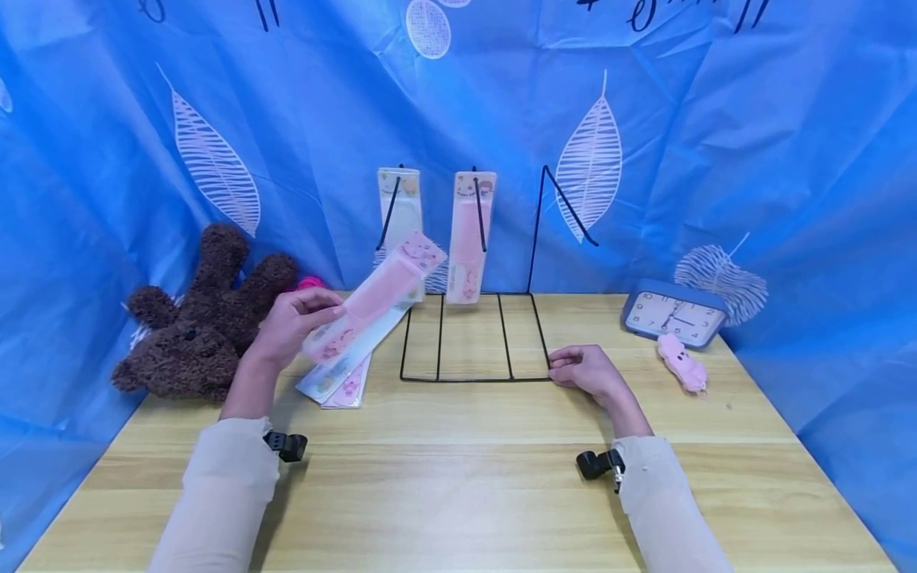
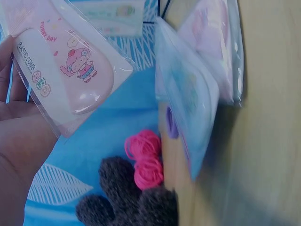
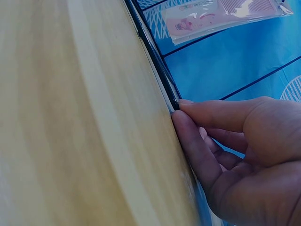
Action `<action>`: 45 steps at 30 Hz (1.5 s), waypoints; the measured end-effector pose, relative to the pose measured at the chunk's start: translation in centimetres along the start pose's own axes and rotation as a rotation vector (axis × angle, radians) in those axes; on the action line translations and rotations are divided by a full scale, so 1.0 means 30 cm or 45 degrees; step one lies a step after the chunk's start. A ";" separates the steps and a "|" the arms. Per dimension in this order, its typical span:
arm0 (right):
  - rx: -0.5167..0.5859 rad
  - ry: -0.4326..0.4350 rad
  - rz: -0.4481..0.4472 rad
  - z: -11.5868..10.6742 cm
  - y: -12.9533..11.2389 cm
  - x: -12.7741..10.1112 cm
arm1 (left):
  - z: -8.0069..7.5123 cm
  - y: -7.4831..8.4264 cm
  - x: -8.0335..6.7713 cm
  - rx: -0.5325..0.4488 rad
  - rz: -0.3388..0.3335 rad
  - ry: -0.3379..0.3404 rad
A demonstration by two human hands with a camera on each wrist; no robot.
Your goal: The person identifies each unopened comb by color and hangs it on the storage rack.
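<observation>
My left hand (image 1: 304, 312) holds a pink packaged comb (image 1: 380, 290) by its lower end, lifted at a slant above the table. In the left wrist view the comb pack (image 2: 66, 66) lies against my palm (image 2: 19, 141). Under it a small stack of comb packs (image 1: 342, 372) lies on the wood. A black wire rack (image 1: 473, 379) stands at the centre; a pale comb pack (image 1: 401, 203) and a pink comb pack (image 1: 469, 239) hang on two of its hooks, and the third hook (image 1: 566, 208) is bare. My right hand (image 1: 559, 368) pinches the rack's front right corner (image 3: 155, 61) with thumb and forefinger (image 3: 207, 113).
A brown plush bear (image 1: 200, 318) sits at the left with pink hair ties (image 1: 310, 282) behind it. A blue clock (image 1: 673, 314) and a small pink plush toy (image 1: 684, 362) lie at the right. Blue leaf-print cloth (image 1: 788, 159) surrounds the wooden table (image 1: 458, 493).
</observation>
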State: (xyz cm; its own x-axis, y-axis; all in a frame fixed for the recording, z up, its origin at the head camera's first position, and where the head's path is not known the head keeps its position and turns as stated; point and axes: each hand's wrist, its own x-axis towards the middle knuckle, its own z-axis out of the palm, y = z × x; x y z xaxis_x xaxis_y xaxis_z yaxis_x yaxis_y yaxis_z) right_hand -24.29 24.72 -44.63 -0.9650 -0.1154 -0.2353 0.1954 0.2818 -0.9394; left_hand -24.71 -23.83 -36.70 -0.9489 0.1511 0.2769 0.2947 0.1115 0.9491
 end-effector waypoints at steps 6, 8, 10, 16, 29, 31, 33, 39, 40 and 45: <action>0.057 0.000 0.010 0.005 0.007 0.008 | 0.039 0.021 0.007 -0.054 0.013 -0.070; 0.064 0.003 0.014 0.007 0.006 0.009 | 0.050 0.025 0.010 -0.054 0.024 -0.091; 0.063 0.003 0.017 0.010 0.005 0.008 | 0.058 0.027 0.013 -0.054 0.038 -0.109; 0.036 0.002 0.022 0.015 0.004 0.007 | 0.074 0.044 0.016 -0.043 0.105 -0.188; -0.019 0.015 0.020 0.010 0.004 -0.002 | 0.126 0.112 0.025 -0.006 0.197 -0.268; -0.015 0.015 0.023 0.009 0.001 -0.003 | 0.133 0.121 0.027 -0.005 0.205 -0.274; -0.013 0.014 0.024 0.007 -0.001 -0.001 | 0.139 0.128 0.029 -0.010 0.215 -0.279; -0.016 0.011 0.022 0.006 -0.005 0.004 | 0.155 0.136 0.034 -0.027 0.213 -0.263; -0.017 0.009 0.023 0.006 -0.006 0.004 | 0.156 0.136 0.035 -0.025 0.205 -0.256; -0.016 0.000 0.012 0.006 -0.008 0.001 | 0.160 0.129 0.038 -0.010 0.156 -0.219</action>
State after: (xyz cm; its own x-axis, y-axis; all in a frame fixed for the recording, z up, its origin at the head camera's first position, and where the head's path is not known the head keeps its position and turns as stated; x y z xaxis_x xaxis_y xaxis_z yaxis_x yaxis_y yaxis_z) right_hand -24.32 24.49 -44.45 -0.9631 -0.1127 -0.2443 0.2024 0.2951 -0.9338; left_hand -24.10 -18.52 -33.42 -0.8727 0.3286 0.3611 0.4051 0.0746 0.9112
